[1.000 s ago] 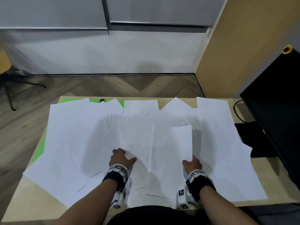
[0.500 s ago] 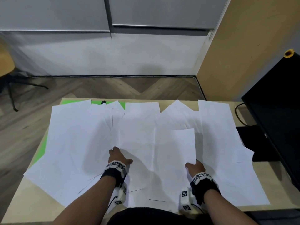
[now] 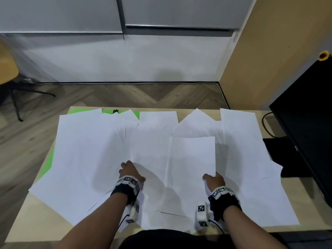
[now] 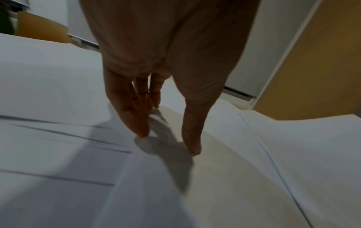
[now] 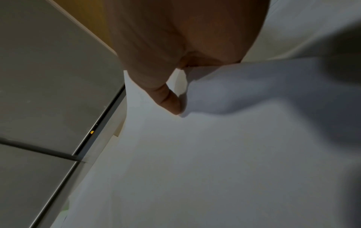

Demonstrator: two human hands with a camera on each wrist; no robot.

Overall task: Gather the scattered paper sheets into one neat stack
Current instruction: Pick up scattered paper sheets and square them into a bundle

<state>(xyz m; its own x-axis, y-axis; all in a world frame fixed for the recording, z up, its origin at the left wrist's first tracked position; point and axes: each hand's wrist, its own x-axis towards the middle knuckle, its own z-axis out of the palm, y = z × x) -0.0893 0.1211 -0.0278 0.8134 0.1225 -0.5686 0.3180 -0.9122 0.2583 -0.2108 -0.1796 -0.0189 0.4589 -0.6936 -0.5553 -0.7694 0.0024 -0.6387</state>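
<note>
Most of the table (image 3: 45,223) is buried under the paper sheets (image 3: 86,159); only bare wood at the near corners and a strip of green mat (image 3: 47,163) on the left edge peep out; how many sheets overlap I cannot count. The right hand (image 3: 214,180) grips the near right corner of one sheet (image 3: 192,159); from its wrist camera only the thumb (image 5: 171,101) shows, pressed on top of the paper, the fingers hidden beneath, so it is clamped on that sheet. The left hand (image 3: 130,172) rests on the spread with fingers straight; in its own view the fingertips (image 4: 140,129) touch the paper and hold nothing. The monitor (image 3: 305,123) at the right is cut off by the frame; its bezel reads "Dell", though small; a yellow flower (image 3: 324,55) sits on its top corner. A chair (image 3: 7,72) at far left is blurred and half out of view. The held sheet lies long axis running away from the person, roughly square to the table; the sheets on either side fan outward.
</note>
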